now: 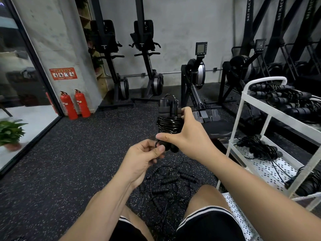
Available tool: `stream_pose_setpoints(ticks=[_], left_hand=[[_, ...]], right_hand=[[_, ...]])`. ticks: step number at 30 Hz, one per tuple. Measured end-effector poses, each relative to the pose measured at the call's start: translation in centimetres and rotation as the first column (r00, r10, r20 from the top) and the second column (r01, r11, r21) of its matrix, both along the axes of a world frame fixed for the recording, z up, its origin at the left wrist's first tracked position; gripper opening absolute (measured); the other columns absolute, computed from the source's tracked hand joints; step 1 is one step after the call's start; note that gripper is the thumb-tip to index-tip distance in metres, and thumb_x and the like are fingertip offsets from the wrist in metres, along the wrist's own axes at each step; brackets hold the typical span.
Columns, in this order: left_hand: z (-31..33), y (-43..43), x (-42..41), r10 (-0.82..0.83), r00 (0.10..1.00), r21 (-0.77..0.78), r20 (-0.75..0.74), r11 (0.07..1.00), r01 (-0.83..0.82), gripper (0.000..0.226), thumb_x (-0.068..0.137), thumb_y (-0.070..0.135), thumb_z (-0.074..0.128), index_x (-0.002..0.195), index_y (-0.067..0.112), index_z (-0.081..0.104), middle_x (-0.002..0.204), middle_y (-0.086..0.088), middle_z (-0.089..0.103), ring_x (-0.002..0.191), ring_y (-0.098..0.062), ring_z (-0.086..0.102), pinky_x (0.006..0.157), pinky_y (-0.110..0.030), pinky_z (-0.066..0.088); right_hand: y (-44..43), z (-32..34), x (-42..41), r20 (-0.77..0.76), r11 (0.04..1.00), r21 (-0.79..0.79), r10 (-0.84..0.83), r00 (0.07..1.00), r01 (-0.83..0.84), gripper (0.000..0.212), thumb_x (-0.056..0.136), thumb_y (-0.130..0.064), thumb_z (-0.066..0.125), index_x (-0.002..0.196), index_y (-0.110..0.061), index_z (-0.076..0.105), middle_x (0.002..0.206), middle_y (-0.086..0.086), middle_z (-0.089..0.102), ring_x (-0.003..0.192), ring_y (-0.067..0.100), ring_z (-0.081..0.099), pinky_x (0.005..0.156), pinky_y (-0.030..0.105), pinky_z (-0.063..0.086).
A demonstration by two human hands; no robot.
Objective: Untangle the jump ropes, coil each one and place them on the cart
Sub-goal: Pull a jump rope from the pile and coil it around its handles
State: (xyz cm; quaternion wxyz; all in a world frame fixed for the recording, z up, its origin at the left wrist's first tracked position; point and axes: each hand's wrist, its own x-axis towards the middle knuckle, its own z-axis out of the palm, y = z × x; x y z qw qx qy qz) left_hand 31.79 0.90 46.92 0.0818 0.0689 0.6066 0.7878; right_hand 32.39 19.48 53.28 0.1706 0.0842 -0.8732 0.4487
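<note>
My right hand grips a coiled black jump rope, its cord wound round the two handles, held upright in front of me. My left hand pinches the loose end of the cord at the bundle's lower end. On the floor between my knees lies a tangled heap of black jump ropes with several foam handles. The white cart stands to my right; coiled ropes lie on its top shelf and a looser bundle on the middle shelf.
Rowing machines and ski machines stand along the back wall. Two red fire extinguishers sit by the pillar at the left. A potted plant is beyond the glass wall. The floor is speckled black rubber.
</note>
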Motion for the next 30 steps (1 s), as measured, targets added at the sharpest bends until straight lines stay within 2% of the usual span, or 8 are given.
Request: stream_pose_setpoints(ticks=[5,8,15,20,23,26,28,30], left_hand=[[-0.1,0.5,0.1,-0.009,0.998,0.067,0.056,0.998,0.005,0.032,0.077,0.012,0.083,0.105,0.004,0.070,0.088,-0.009,0.076,0.071,-0.015,0.066,0.063,-0.024,0.045],[-0.1,0.8,0.2,-0.007,0.999,0.059,0.045,0.998,0.005,0.025,0.080,0.013,0.080,0.101,0.007,0.068,0.087,-0.009,0.077,0.074,-0.016,0.068,0.070,-0.028,0.047],[0.3,0.5,-0.3,-0.018,0.997,-0.144,0.072,0.989,0.028,0.023,0.096,0.004,0.076,0.115,0.005,0.064,0.093,-0.017,0.078,0.077,-0.020,0.070,0.062,-0.024,0.049],[1.6,0.2,-1.3,-0.178,0.933,0.078,0.313,0.984,0.161,0.017,0.093,-0.004,0.067,0.099,0.012,0.065,0.089,-0.010,0.071,0.066,-0.013,0.064,0.057,-0.022,0.046],[2.1,-0.8,-2.1,-0.264,0.899,0.215,0.349,0.956,0.197,0.017,0.088,0.000,0.067,0.101,0.010,0.071,0.093,-0.007,0.070,0.069,-0.011,0.063,0.059,-0.022,0.048],[2.1,-0.8,-2.2,-0.125,0.970,-0.002,0.208,0.992,0.128,0.024,0.094,-0.002,0.069,0.117,0.007,0.069,0.099,-0.010,0.076,0.074,-0.014,0.067,0.062,-0.024,0.049],[1.8,-0.3,-1.6,0.000,1.000,-0.152,0.018,0.988,0.003,0.030,0.096,0.003,0.075,0.124,0.007,0.066,0.094,-0.011,0.079,0.078,-0.018,0.070,0.068,-0.028,0.050],[1.5,0.5,-1.1,0.034,0.990,-0.173,-0.134,0.983,-0.057,0.032,0.093,0.008,0.080,0.122,0.009,0.066,0.085,-0.008,0.076,0.077,-0.019,0.070,0.072,-0.028,0.051]], right_hand=[[0.0,-0.1,-0.1,-0.011,0.999,0.033,-0.028,1.000,0.029,0.079,0.071,-0.059,0.096,0.121,-0.029,0.043,0.103,-0.019,0.071,0.089,-0.005,0.067,0.067,0.015,0.048],[-0.2,0.0,-0.1,-0.040,0.997,0.063,-0.039,0.998,0.042,0.077,0.072,-0.057,0.096,0.119,-0.030,0.041,0.101,-0.020,0.069,0.090,-0.005,0.066,0.070,0.018,0.049],[-0.6,-1.2,-0.2,-0.070,0.993,0.066,-0.096,0.993,0.101,0.077,0.070,-0.057,0.097,0.114,-0.033,0.039,0.103,-0.016,0.070,0.094,0.011,0.071,0.083,0.041,0.061],[-1.2,-1.8,0.2,-0.135,0.995,0.006,-0.096,0.986,0.097,0.073,0.072,-0.054,0.096,0.116,-0.043,0.039,0.109,-0.020,0.069,0.101,0.009,0.070,0.085,0.041,0.059],[-1.0,-2.0,0.3,-0.143,0.998,-0.021,-0.062,0.988,0.060,0.072,0.076,-0.054,0.094,0.117,-0.043,0.037,0.108,-0.018,0.070,0.099,0.008,0.071,0.082,0.039,0.060],[-0.2,-2.1,-0.1,-0.082,1.000,-0.018,-0.021,0.996,0.020,0.073,0.074,-0.054,0.096,0.117,-0.039,0.038,0.105,-0.018,0.072,0.094,0.001,0.071,0.078,0.031,0.058],[0.7,-2.2,-0.7,0.021,0.986,-0.168,-0.008,1.000,0.011,0.073,0.069,-0.054,0.099,0.116,-0.035,0.046,0.104,-0.014,0.076,0.092,0.002,0.074,0.081,0.036,0.062],[1.7,-2.5,-1.3,0.135,0.925,-0.380,0.050,0.990,0.005,0.077,0.063,-0.054,0.102,0.119,-0.030,0.056,0.109,-0.009,0.079,0.099,0.010,0.077,0.092,0.045,0.064]])
